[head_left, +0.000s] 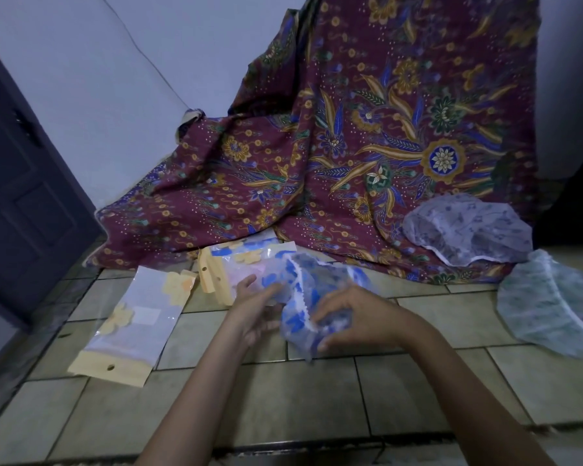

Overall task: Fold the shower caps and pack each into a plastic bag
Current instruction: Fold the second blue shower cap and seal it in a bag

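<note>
1. Holding blue-print shower cap (pixel 334 277) just above tiled floor (pixel 283 398), between both hands, in front of the bag pile.
2. Right hand (pixel 354 319): fingers curled round bunched side of cap, gripping it. Left hand (pixel 254 311): palm up, fingers against cap's other side. Too blurred to tell whether pinching or only propping.
3. Handling, as judged: thin plastic film w/ elastic frill, so v. light, floppy, prob. slick & crinkly. Likely springs back open unless pressed flat. Not fragile, but tearable if yanked.
4. Best hold, prob.: pinch white ruffled rim (pixel 300 299) at two opposite pts, stretch flat, then fold.
5. Waiting at right: grey-print cap (pixel 468 230) on batik cloth (pixel 350 129), greenish cap (pixel 549 311) on floor just beside it.
6. Ready for packing: flat plastic bag (pixel 132 331) w/ yellow header at left, stacked bags (pixel 236 260) just behind left hand.
7. Seeing no legible brand or text. Only a white patch (pixel 147 314) on the flat bag, blank or too blurred to read.
</note>
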Motion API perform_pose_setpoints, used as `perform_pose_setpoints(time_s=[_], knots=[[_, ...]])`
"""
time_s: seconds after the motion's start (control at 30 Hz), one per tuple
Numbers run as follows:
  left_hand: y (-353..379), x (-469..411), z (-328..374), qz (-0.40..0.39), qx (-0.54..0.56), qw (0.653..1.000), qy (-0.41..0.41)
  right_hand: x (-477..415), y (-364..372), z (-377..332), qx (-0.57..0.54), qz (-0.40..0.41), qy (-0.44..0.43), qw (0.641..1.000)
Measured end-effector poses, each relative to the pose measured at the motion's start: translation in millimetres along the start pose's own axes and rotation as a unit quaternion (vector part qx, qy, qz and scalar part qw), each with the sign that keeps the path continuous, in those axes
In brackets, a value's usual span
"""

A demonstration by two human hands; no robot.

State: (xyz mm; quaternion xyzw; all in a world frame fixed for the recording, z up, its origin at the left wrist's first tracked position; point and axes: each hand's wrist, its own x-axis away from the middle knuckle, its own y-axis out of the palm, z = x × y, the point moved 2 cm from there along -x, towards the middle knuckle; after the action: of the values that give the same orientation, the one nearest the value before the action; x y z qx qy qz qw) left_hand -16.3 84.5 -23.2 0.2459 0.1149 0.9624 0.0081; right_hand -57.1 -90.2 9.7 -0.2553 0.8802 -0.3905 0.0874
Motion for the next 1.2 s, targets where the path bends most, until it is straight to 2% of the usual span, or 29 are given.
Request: perform_pose_setpoints(time_s=[0.07, 0.13, 0.2, 0.23, 0.27, 0.33, 0.37, 0.47, 0.57, 0.77, 0.93, 1.03, 1.13, 1.2], knots=[[0.8, -3.7, -8.5, 0.021, -0.006, 1.0, 0.013, 3.6, -2.0, -3.7, -0.125, 0.033, 0.006, 0.992], [3.5, -6.0, -12.3, 0.023, -0.014, 1.0, 0.009, 3.5, -8.8, 4.2, -0.177, 0.166, 0.017, 0.97], [7.9, -8.1, -14.7, 0.018, -0.019, 1.0, -0.001, 4.8, -16.5, 24.0, -0.108, 0.333, 0.09, 0.933], [10.8, -7.7, -15.0, 0.008, -0.014, 1.0, -0.012, 5.9, -19.1, 36.1, -0.046, 0.386, 0.15, 0.909], [15.0, -5.1, -14.8, 0.001, -0.011, 1.0, -0.02, 8.4, -19.8, 49.6, 0.002, 0.402, 0.216, 0.89], [20.3, 0.1, -13.8, -0.013, 0.001, 1.0, -0.019, 11.5, -15.4, 73.7, 0.005, 0.343, 0.319, 0.883], [21.9, -1.0, -14.8, -0.031, -0.002, 0.999, -0.019, 12.5, -12.2, 82.0, -0.02, 0.31, 0.34, 0.888], [30.4, -1.2, -14.5, -0.064, -0.126, 0.99, 0.015, 15.3, -4.7, 97.2, -0.11, 0.265, 0.342, 0.895], [38.1, -2.7, -9.6, -0.063, -0.279, 0.955, 0.076, 19.6, -1.1, 106.1, -0.229, 0.264, 0.333, 0.876], [50.5, -9.5, -11.1, -0.079, -0.418, 0.898, 0.115, 14.7, -5.3, 109.9, -0.273, 0.164, 0.311, 0.896], [52.4, -2.6, -11.5, -0.133, -0.427, 0.875, 0.185, 12.7, -2.9, 111.9, -0.315, 0.166, 0.268, 0.895], [44.3, -0.4, -8.3, -0.159, -0.406, 0.87, 0.232, 11.6, -4.4, 117.9, -0.339, 0.211, 0.242, 0.884], [35.7, -0.3, -4.8, -0.146, -0.355, 0.884, 0.267, 10.6, -6.8, 119.5, -0.366, 0.27, 0.214, 0.864], [31.9, -2.8, -4.3, -0.161, -0.306, 0.902, 0.259, 8.9, -8.4, 119.2, -0.382, 0.266, 0.212, 0.859]])
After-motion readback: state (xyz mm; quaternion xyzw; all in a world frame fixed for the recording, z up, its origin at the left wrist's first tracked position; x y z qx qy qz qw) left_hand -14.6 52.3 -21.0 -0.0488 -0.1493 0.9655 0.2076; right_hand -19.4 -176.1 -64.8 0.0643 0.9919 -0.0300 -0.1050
